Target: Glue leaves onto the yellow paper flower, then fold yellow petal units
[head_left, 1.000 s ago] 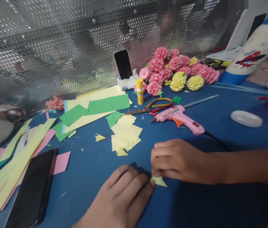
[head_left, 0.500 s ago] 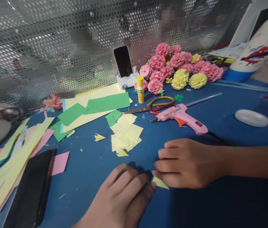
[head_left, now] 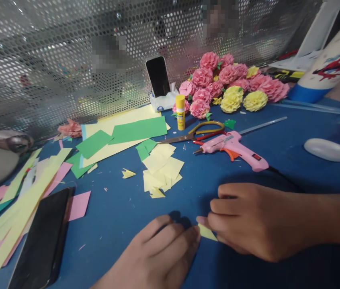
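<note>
A small folded yellow paper piece (head_left: pixel 207 233) lies on the blue table (head_left: pixel 118 208) near the front edge. My left hand (head_left: pixel 158 257) lies flat on the table, its fingertips pressing the paper's left edge. My right hand (head_left: pixel 254 218) comes in from the right, fingers curled and pinching the same piece against the table. A pile of yellow paper squares (head_left: pixel 160 168) lies just beyond my hands, with one tiny folded yellow scrap (head_left: pixel 128 173) to its left.
Pink glue gun (head_left: pixel 233 146), scissors (head_left: pixel 188 135), glue stick (head_left: pixel 181 112) and pink and yellow paper flowers (head_left: pixel 227 86) lie farther back. Green and yellow sheets (head_left: pixel 121 134), paper strips (head_left: pixel 22 200), a dark phone (head_left: pixel 41 241) at left, another phone (head_left: pixel 158 76) upright, white oval object (head_left: pixel 326 149), perforated metal screen (head_left: pixel 67 60).
Both hands and the yellow piece appear slightly lower and more to the right in view; the right hand has slid rightward along the paper. The grip on the paper is unchanged.
</note>
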The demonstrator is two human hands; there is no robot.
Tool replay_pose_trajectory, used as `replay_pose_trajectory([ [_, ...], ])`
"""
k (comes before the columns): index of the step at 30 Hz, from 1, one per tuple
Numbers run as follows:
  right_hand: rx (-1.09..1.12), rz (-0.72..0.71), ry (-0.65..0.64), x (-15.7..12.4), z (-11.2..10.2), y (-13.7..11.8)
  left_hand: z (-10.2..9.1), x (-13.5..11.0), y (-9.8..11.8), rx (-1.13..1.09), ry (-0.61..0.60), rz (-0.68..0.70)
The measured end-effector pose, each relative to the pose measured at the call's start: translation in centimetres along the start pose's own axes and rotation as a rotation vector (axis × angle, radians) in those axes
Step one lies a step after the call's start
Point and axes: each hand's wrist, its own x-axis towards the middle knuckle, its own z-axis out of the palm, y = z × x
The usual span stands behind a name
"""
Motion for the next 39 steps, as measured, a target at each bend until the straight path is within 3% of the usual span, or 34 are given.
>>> replay_pose_trajectory([
  [6, 0.018, 0.02, -0.055, -0.1, -0.2, -1.1, -1.1, 0.3, 0.0, 0.127, -0.064, 0.09],
  [14, 0.086, 0.28, 0.122, -0.1, 1.8, -0.5, -0.2, -0.1, 0.4, 0.221, -0.029, 0.108],
  [22, 0.22, 0.22, 0.162, -0.4, 1.8, 0.8, -0.4, 0.0, 0.4, 0.212, -0.026, 0.105],
  [28, 0.493, 0.291, 0.107, -0.3, 1.9, 2.1, -0.6, 0.4, 0.0, 0.098, -0.023, 0.073],
  [33, 0.714, 0.477, 0.028, 0.6, 2.1, 2.0, -0.7, 0.2, -0.4, 0.05, -0.097, 0.077],
  [39, 0.775, 0.594, 0.005, 1.1, 2.4, 1.8, -0.8, 0.2, -0.6, 0.067, -0.083, 0.1],
])
